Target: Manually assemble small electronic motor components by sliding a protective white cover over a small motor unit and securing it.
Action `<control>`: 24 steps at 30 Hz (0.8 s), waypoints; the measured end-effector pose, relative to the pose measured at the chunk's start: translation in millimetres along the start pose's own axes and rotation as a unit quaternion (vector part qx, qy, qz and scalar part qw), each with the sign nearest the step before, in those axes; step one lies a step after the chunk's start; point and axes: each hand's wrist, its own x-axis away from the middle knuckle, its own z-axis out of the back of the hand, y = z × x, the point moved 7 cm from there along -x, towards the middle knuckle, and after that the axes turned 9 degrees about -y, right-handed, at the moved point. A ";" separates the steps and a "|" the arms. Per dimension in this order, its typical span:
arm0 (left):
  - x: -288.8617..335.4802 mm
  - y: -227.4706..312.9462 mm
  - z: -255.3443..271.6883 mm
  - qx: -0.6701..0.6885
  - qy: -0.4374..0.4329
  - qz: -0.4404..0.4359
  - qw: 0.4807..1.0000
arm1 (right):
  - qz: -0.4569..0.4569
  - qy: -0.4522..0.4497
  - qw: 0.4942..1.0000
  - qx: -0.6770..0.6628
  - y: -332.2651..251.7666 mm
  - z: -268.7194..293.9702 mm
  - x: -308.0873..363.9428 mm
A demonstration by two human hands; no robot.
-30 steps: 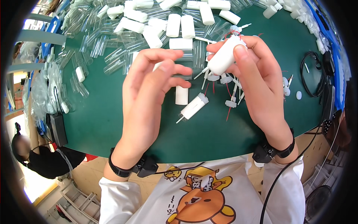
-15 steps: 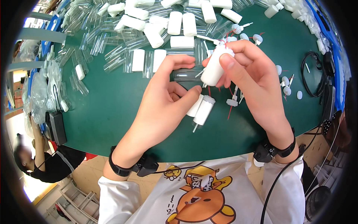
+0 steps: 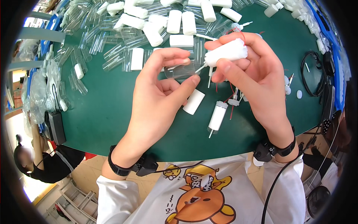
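My right hand [image 3: 261, 80] pinches a white cylinder [image 3: 225, 53] between thumb and fingers. A thin white stem points left from the cylinder's end. My left hand [image 3: 154, 93] closes its thumb and fingers around a clear plastic tube [image 3: 183, 70], whose near end faces that stem. Below the hands lies a plain white cylinder [image 3: 194, 102]. To its right is a white cylinder in a clear sleeve [image 3: 217, 116], with a grey cap and a red wire at the top and a thin stem at the bottom.
Many clear tubes [image 3: 115, 52] and white cylinders [image 3: 174, 21] are heaped at the far side of the green table [image 3: 100, 112]. Small caps with red wires [image 3: 234, 101] lie by my right hand. A black cable [image 3: 311, 74] coils at the right; a person [image 3: 48, 164] sits at the left.
The white cylinder in my right hand has tipped from upright to nearly level, its stem now pointing left. My left hand has taken hold of a clear tube. The sleeved cylinder has shifted right and nearer.
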 end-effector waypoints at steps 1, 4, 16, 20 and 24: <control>-0.1 -0.2 0.0 -0.004 -0.001 0.004 1.000 | 0.011 -0.009 1.000 0.015 -1.1 0.1 -0.9; 1.3 1.8 -4.2 0.024 -0.015 -0.017 0.999 | 0.035 -0.035 0.998 0.044 -2.6 -1.0 -2.6; 1.7 6.9 -12.7 0.049 -0.076 -0.061 0.994 | 0.040 -0.019 0.998 0.041 -3.9 3.5 -3.2; 1.3 4.4 -13.6 0.057 -0.087 -0.051 0.993 | 0.012 0.026 0.999 0.020 -2.4 10.3 -3.5; 2.4 6.4 -13.3 0.049 -0.077 -0.049 0.995 | 0.005 0.005 0.998 0.056 -4.9 8.6 -3.7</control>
